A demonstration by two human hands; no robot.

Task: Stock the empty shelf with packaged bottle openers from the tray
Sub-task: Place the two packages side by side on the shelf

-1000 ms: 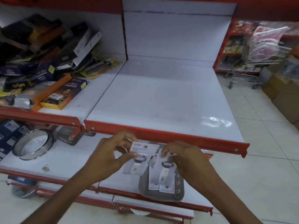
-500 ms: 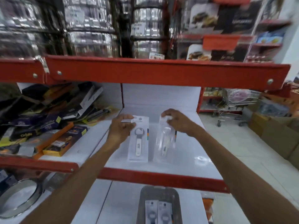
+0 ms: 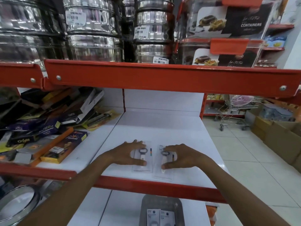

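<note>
A shopworker sets two packaged bottle openers side by side near the front lip of a white shelf. At about 9 o'clock from the pair, a heap of boxed goods crowds the neighbouring bay. The left hand rests fingers spread over the left pack, thumb across its lower half, pressing rather than gripping. Just beside it, the right pack lies flat under the right hand, thumb and fingers curved loosely around it. At 6 o'clock, on the shelf below, a grey tray holds at least two more packs. To finish the step cleanly, the packs probably want squaring up parallel with a narrow gap, then both hands lifted straight off so neither card slides; room is best left behind and at 3 o'clock for the rest.
</note>
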